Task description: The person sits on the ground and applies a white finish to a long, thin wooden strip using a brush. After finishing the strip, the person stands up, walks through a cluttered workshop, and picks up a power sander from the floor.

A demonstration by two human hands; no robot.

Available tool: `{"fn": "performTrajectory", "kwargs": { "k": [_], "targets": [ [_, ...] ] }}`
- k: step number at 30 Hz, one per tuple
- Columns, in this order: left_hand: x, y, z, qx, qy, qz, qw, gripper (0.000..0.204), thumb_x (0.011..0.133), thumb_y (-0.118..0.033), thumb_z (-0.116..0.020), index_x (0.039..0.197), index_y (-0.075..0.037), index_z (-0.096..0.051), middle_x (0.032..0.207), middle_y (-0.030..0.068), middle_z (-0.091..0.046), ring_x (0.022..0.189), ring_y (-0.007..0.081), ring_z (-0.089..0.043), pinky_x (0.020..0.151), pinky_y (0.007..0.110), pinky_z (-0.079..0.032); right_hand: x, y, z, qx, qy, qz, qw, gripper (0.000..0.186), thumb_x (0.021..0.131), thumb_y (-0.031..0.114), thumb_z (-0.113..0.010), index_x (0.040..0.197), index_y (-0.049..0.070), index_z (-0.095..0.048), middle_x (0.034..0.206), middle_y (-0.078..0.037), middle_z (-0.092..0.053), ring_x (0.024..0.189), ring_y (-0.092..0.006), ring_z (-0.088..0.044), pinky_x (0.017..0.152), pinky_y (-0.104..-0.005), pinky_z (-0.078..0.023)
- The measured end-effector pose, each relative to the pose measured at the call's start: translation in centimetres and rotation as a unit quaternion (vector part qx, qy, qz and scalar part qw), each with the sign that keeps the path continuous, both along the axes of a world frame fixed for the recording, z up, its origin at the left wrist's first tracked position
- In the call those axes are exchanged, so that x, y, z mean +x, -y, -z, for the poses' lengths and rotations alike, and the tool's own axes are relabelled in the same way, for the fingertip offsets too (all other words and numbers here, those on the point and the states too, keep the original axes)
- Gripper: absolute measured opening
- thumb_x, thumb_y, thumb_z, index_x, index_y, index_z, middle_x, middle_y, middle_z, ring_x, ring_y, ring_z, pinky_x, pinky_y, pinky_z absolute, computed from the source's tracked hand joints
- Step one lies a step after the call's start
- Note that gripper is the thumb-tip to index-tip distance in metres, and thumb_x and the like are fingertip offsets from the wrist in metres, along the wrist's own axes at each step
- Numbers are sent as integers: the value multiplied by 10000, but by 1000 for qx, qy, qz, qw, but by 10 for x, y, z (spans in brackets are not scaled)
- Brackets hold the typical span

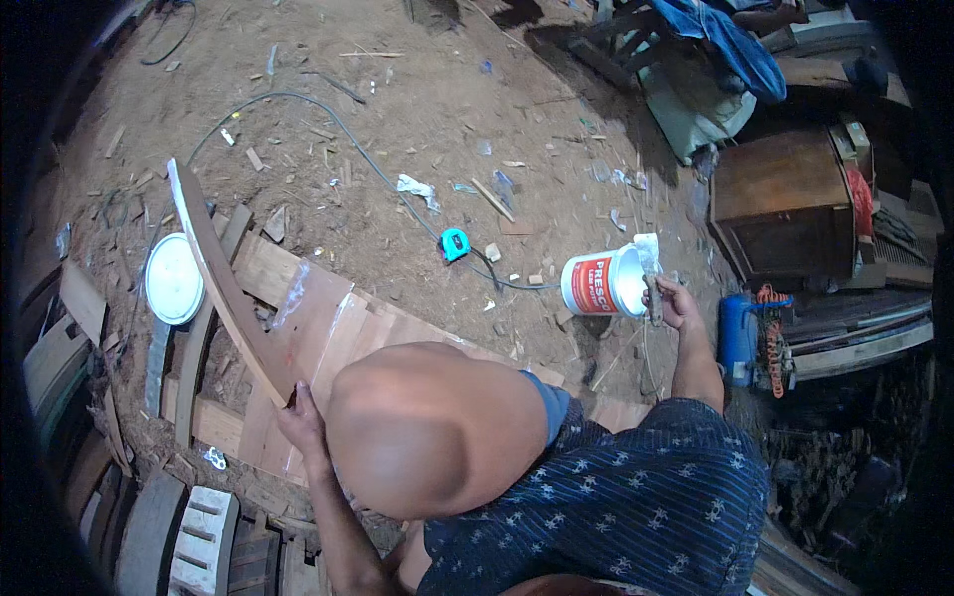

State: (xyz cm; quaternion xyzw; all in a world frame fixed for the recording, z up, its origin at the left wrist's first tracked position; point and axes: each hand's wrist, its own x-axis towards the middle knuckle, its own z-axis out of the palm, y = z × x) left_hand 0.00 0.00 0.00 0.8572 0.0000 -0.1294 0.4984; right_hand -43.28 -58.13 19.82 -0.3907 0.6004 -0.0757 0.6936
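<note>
Wood scraps (492,200) litter the brown dirt floor (417,129), with a wooden cabinet (780,204) at right.

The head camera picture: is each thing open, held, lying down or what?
White bucket: open.
White round lid: off that bucket.
Curved board: held near one end by the left hand.
Flat tool: gripped in the right hand.
Tape measure: lying on the ground.
Cable: uncoiled.
Blue cloth: draped.

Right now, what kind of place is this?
It looks like a rough woodworking area, maybe a workshop: the left hand holds a long plank, flat boards lie side by side, and a turquoise tape measure sits on the dirt ground.
</note>
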Motion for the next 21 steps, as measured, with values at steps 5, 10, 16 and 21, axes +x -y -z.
{"fn": "performTrajectory", "kwargs": {
  "k": [5, 10, 16, 21],
  "targets": [
    [6, 16, 7, -58, 8, -57, 997, 379, 927, -179, -663, 1198, 71, -575, 1064, 187, -675, 959, 240, -659, 836, 353, -531, 125, 5, 16, -60, 108, -114, 986, 342, 936, 203, -585, 1208, 0, -541, 1034, -138, -661, 833, -234, -653, 770, -371, -540],
    [8, 16, 5, -10, 59, -64, 996, 343, 944, -206, -636, 1145, 69, -605, 1028, 163, -679, 887, 191, -636, 758, 339, -519, 324, -59, 30, -28, 160, -314, 935, 406, 941, 163, -570, 1304, 8, -478, 1164, -154, -638, 824, -201, -633, 766, -343, -530],
    [2, 4, 17, 63, 25, -87, 994, 320, 844, -204, -695, 1091, -3, -665, 892, 215, -697, 824, 358, -690, 765, 422, -525, 493, -145, 85, -19, 207, -465, 860, 388, 945, 146, -564, 1314, 36, -516, 1177, -103, -648, 807, -157, -610, 752, -297, -519],
    [7, 16, 15, 95, 97, -119, 984, 303, 851, -235, -693, 1066, -22, -682, 819, 194, -700, 778, 333, -701, 700, 414, -537, 585, -225, 126, -324, 270, -579, 698, 418, 940, 130, -570, 1357, 111, -552, 1168, -102, -645, 892, -238, -619, 800, -369, -505]
  ]
}}
